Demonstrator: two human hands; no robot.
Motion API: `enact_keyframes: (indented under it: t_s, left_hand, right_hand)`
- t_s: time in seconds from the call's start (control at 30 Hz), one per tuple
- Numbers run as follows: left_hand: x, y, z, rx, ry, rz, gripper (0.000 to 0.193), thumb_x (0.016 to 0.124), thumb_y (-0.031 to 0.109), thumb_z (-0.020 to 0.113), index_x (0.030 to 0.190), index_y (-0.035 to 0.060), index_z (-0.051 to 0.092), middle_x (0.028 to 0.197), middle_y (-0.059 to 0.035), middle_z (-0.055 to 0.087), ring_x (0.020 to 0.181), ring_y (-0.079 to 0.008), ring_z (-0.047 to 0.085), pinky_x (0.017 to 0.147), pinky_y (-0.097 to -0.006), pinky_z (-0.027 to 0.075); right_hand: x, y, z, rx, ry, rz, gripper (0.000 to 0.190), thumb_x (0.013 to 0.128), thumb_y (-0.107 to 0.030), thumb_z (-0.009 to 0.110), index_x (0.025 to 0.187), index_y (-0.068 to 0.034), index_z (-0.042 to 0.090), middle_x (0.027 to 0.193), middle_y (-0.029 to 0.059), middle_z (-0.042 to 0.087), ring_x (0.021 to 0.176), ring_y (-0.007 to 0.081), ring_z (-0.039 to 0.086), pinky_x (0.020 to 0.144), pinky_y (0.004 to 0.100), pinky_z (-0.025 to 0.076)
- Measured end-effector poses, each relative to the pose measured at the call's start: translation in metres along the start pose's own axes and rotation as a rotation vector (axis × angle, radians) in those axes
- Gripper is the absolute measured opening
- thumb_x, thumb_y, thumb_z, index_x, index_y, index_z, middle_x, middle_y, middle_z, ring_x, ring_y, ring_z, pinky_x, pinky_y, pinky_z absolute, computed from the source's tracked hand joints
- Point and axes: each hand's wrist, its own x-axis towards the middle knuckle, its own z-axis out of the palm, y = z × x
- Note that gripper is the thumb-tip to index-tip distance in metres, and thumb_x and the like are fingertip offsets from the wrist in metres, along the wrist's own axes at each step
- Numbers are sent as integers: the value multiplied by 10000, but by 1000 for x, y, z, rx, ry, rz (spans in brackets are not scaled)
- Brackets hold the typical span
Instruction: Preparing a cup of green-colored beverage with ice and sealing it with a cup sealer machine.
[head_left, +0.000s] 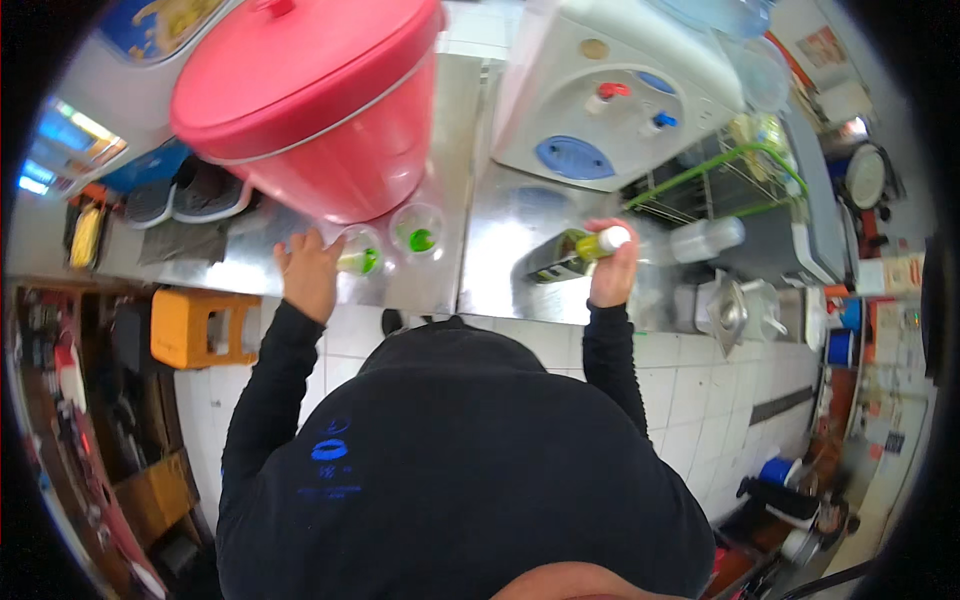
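My left hand (309, 271) rests at the steel counter with its fingers apart, its thumb side against a clear plastic cup (358, 253). Bright green liquid covers that cup's bottom. Just right of it stands a second clear cup (417, 231), also with a little green liquid. My right hand (616, 271) is wrapped around the neck of a dark green bottle (559, 257) with a white cap (615, 238). The bottle bears a label and looks slightly blurred; whether its base touches the counter is hard to tell.
A large pink lidded bucket (330, 135) stands behind the cups. A white water dispenser (600, 97) is at the back right, beside a green-edged wire rack (720, 176). Further right lies a blurred clear container (706, 238). An orange stool (199, 330) stands below the counter (491, 292) at left.
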Motion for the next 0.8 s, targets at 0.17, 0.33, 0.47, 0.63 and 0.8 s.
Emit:
enact_keyframes:
  t_s: [0.17,0.33,0.47,0.63,0.8]
  left_hand:
    - [5,3,4,-45,11,1,389,741,101,563,1110,199,635,923,-67,510,998,-273,472,906,-540,310]
    - [3,3,3,-5,51,-5,350,770,106,512,1075,193,659,905,-59,522,976,-256,475,890,-511,298]
    - [5,2,3,23,68,4,322,779,117,514,1054,191,667,903,-52,533,962,-241,487,891,-496,308]
    - [7,0,12,-17,11,-57,350,788,138,527,1116,193,637,954,-55,530,1005,-244,480,922,-539,312]
    - [6,3,-6,-57,-17,-78,483,710,174,682,1184,185,589,968,-54,523,1015,-253,477,940,-543,287]
  right_hand:
    - [-1,16,-6,-11,267,-33,553,836,-183,682,1240,-122,310,832,86,578,746,186,572,878,456,460]
    - [-1,5,8,178,87,-56,587,859,-318,632,1294,-76,321,833,91,554,751,188,555,857,432,462]
    - [-6,11,12,55,148,-97,438,926,-369,522,1168,-33,379,849,106,546,799,183,547,794,363,466]
    - [-2,33,10,-29,339,-192,469,813,-117,703,1045,-112,295,800,106,577,700,170,565,656,282,483]
    - [-1,8,27,57,209,-118,661,902,-520,446,1266,25,361,798,107,553,726,167,541,711,300,449]
